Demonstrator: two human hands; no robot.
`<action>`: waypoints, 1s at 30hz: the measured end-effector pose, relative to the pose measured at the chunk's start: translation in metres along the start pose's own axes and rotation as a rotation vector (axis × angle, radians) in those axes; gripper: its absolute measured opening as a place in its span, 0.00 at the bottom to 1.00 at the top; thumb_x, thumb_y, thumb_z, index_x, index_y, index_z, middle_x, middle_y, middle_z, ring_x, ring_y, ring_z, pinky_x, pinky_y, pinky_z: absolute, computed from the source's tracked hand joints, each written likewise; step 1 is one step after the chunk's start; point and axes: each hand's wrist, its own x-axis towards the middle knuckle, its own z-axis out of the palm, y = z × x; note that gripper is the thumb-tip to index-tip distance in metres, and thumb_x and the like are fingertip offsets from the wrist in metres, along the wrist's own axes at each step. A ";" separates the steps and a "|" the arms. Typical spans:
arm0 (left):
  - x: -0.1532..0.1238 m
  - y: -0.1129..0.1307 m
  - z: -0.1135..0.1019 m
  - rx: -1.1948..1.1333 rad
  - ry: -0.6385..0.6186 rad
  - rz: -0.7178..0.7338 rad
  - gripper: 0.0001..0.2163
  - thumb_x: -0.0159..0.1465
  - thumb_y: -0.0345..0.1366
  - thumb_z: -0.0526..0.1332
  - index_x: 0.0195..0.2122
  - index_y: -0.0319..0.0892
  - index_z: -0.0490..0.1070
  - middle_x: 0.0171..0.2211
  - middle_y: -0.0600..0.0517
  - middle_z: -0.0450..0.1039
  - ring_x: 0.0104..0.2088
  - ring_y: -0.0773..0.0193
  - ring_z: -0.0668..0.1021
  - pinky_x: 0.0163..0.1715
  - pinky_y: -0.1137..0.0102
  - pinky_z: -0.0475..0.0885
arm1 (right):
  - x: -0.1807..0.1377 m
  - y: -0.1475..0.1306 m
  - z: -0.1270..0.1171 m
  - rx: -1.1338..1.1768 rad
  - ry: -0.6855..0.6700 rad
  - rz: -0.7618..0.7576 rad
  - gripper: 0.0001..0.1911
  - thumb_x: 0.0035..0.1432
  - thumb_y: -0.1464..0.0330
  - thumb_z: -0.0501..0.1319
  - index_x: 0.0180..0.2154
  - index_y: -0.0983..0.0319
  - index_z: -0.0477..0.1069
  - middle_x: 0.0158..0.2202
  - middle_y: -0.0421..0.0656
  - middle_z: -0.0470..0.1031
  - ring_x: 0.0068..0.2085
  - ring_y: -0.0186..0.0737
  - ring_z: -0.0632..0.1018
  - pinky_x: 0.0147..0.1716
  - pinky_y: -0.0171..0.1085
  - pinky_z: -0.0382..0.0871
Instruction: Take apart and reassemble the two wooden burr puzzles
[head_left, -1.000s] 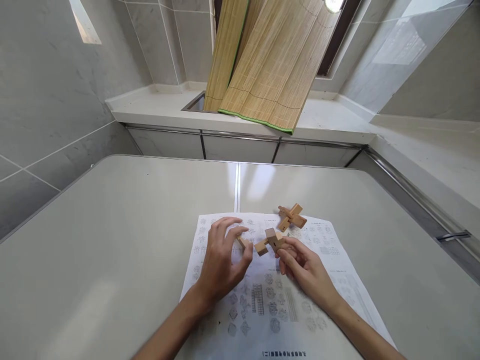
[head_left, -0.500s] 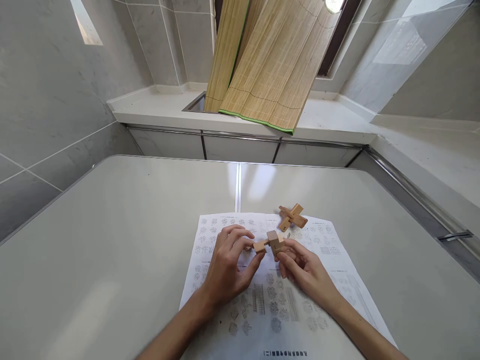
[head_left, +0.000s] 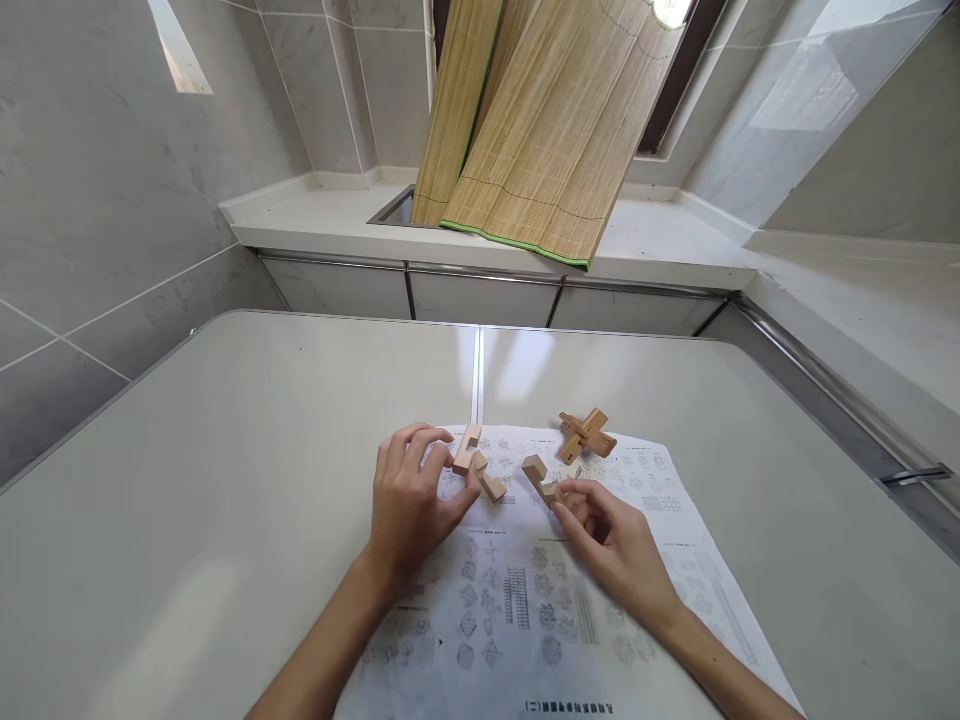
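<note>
Our left hand (head_left: pixel 409 500) reaches in palm down, fingertips pinching two notched wooden puzzle pieces (head_left: pixel 475 472) at the far edge of the diagram sheet (head_left: pixel 525 600). Our right hand (head_left: pixel 611 535) comes in from the right, thumb and forefinger gripping one notched wooden bar (head_left: pixel 538 478) just above the sheet. An assembled wooden cross (head_left: pixel 585 435) lies on the sheet's far right corner. Printed puzzle figures cover the sheet; its text is too small to read. Pale folding table (head_left: pixel 225 480); grey tiled walls, bamboo mats (head_left: pixel 525 130) leaning beyond.
</note>
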 end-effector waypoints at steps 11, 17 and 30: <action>-0.005 -0.004 0.003 0.052 -0.207 0.024 0.04 0.58 0.32 0.64 0.28 0.44 0.68 0.48 0.42 0.77 0.51 0.45 0.76 0.50 0.50 0.71 | -0.003 0.004 0.003 -0.275 0.082 -0.094 0.13 0.68 0.55 0.59 0.39 0.57 0.71 0.23 0.37 0.69 0.23 0.37 0.70 0.25 0.36 0.66; -0.003 0.004 -0.001 -0.104 -0.293 0.028 0.09 0.55 0.36 0.67 0.30 0.44 0.66 0.52 0.43 0.75 0.56 0.44 0.74 0.53 0.51 0.71 | -0.003 0.003 0.003 -0.322 0.080 -0.099 0.14 0.68 0.54 0.59 0.38 0.57 0.71 0.23 0.36 0.69 0.22 0.36 0.70 0.23 0.35 0.64; -0.017 0.004 0.016 -0.393 -0.485 -0.052 0.33 0.62 0.41 0.71 0.65 0.48 0.58 0.60 0.42 0.71 0.61 0.47 0.74 0.57 0.51 0.74 | -0.003 0.007 0.003 -0.337 0.011 -0.139 0.17 0.68 0.50 0.59 0.39 0.57 0.71 0.25 0.37 0.73 0.22 0.37 0.71 0.24 0.36 0.65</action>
